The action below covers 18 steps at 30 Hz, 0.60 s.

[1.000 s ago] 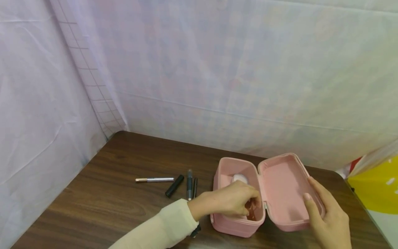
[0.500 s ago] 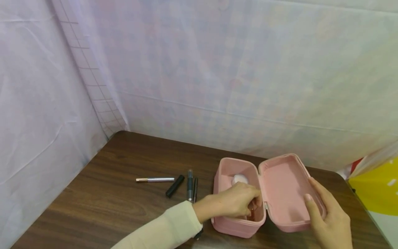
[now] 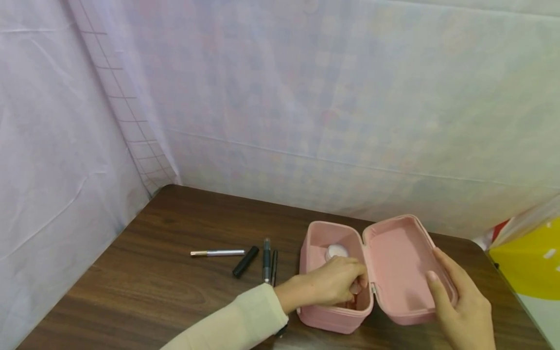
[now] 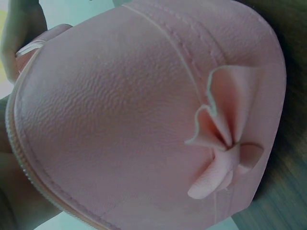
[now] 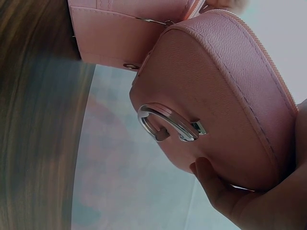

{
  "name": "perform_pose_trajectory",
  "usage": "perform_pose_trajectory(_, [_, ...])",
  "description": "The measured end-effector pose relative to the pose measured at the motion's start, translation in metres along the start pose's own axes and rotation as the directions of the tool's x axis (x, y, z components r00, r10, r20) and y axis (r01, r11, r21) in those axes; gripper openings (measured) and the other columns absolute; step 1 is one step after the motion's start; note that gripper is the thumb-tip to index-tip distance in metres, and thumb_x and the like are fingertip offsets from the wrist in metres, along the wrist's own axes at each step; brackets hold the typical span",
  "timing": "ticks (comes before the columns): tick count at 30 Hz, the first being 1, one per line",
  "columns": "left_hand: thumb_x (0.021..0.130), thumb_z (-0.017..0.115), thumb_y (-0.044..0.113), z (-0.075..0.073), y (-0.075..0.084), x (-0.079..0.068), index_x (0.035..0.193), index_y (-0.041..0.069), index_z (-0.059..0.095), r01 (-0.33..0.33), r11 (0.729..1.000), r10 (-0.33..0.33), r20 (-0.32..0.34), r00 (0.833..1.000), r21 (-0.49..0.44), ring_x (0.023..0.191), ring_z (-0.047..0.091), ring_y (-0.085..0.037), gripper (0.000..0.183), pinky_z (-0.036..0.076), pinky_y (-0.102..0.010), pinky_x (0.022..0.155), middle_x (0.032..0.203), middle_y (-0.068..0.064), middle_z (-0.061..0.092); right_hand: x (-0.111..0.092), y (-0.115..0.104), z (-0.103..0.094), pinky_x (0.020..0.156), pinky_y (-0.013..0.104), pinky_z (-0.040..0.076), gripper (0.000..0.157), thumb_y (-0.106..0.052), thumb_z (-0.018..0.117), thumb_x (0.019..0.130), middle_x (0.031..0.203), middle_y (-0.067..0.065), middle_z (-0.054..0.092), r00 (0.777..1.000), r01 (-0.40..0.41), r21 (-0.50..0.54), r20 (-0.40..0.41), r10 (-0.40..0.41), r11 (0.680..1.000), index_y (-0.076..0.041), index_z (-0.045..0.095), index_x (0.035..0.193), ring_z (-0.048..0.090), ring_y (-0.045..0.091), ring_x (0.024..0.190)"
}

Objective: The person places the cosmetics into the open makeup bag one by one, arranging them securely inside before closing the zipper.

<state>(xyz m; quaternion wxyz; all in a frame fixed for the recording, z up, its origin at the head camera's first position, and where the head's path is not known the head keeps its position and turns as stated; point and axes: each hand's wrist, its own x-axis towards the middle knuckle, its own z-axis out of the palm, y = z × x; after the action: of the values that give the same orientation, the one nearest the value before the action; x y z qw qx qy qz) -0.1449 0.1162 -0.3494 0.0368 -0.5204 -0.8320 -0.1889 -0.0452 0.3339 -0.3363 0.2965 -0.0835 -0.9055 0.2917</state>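
Note:
A pink zip vanity case (image 3: 330, 318) stands unfolded on the table, its lid (image 3: 400, 272) swung out to the right. My left hand (image 3: 337, 282) reaches into the case with curled fingers at a small reddish-brown item (image 3: 352, 302); that item's kind is unclear and the fingertips are partly hidden. A round white-topped container (image 3: 337, 251) sits behind the hand inside the case. With thumb inside and fingers behind, my right hand (image 3: 463, 301) grips the lid's right edge. The right wrist view shows the lid's carry handle (image 5: 168, 122); the left wrist view shows a bow (image 4: 228, 148) on the case.
Left of the case lie a silver pen-like stick (image 3: 217, 253), a black cylinder (image 3: 246, 262), a dark tube with a clear end (image 3: 267, 260) and a thin black stick (image 3: 274, 267). Another dark item shows partly under the left sleeve (image 3: 245, 316). White curtains border the table (image 3: 144, 272).
My left hand stays inside the case, shifting slightly to the right, and its fingers have moved a little at the reddish-brown item. The right hand and lid hold nearly still.

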Motion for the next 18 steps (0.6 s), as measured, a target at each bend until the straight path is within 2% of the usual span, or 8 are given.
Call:
perform_pose_trajectory(3, [0.075, 0.077, 0.007, 0.0032, -0.0006, -0.0002, 0.086, 0.017, 0.063, -0.002, 1.000, 0.002, -0.015, 1.000, 0.004, 0.075, 0.048, 0.004, 0.021, 0.036, -0.006, 0.068, 0.081, 0.011, 0.053, 0.0001, 0.0004, 0.0000, 0.089, 0.005, 0.023, 0.048, -0.023, 0.062, 0.093, 0.136, -0.024, 0.045, 1.000, -0.019, -0.006, 0.003, 0.019, 1.000, -0.033, 0.051, 0.139, 0.049, 0.021, 0.117])
perform_pose_trajectory(4, [0.075, 0.077, 0.006, 0.0042, -0.0008, -0.0002, 0.086, 0.017, 0.063, -0.004, 1.000, 0.004, -0.020, 1.000, 0.003, 0.075, 0.049, 0.004, 0.020, 0.036, -0.006, 0.068, 0.081, 0.011, 0.053, 0.0002, 0.0004, 0.0001, 0.089, 0.005, 0.023, 0.047, -0.023, 0.062, 0.093, 0.133, -0.030, 0.042, 1.000, -0.025, -0.012, 0.001, 0.025, 1.000, -0.034, 0.051, 0.138, 0.049, 0.022, 0.118])
perform_pose_trajectory(7, [0.075, 0.076, 0.006, 0.0062, -0.0016, 0.0004, 0.083, 0.017, 0.060, -0.007, 1.000, 0.007, -0.037, 0.999, 0.005, 0.074, 0.048, 0.004, 0.021, 0.036, -0.006, 0.068, 0.079, 0.011, 0.052, 0.0010, 0.0005, 0.0002, 0.088, 0.004, 0.023, 0.047, -0.024, 0.062, 0.093, 0.127, -0.039, 0.038, 0.999, -0.034, -0.013, -0.005, 0.034, 0.999, -0.035, 0.051, 0.138, 0.049, 0.018, 0.117])
perform_pose_trajectory(12, [0.071, 0.079, 0.006, 0.0071, -0.0033, 0.0025, 0.077, 0.018, 0.052, 0.002, 1.000, -0.001, -0.043, 0.999, 0.028, 0.071, 0.046, 0.003, 0.030, 0.036, -0.009, 0.065, 0.075, 0.012, 0.047, 0.0019, -0.0009, 0.0005, 0.085, 0.003, 0.024, 0.047, -0.024, 0.062, 0.093, 0.127, -0.038, 0.039, 0.999, -0.032, -0.008, -0.016, 0.032, 0.999, -0.035, 0.052, 0.138, 0.045, -0.001, 0.113])
perform_pose_trajectory(18, [0.069, 0.080, 0.007, 0.0089, -0.0035, 0.0045, 0.077, 0.018, 0.049, 0.020, 1.000, -0.020, -0.029, 0.999, 0.024, 0.071, 0.046, 0.002, 0.034, 0.035, -0.010, 0.063, 0.074, 0.011, 0.045, 0.0018, -0.0014, -0.0001, 0.086, 0.003, 0.024, 0.047, -0.024, 0.062, 0.093, 0.127, -0.038, 0.039, 0.999, -0.038, -0.007, -0.010, 0.038, 0.999, -0.035, 0.051, 0.138, 0.047, 0.005, 0.115])
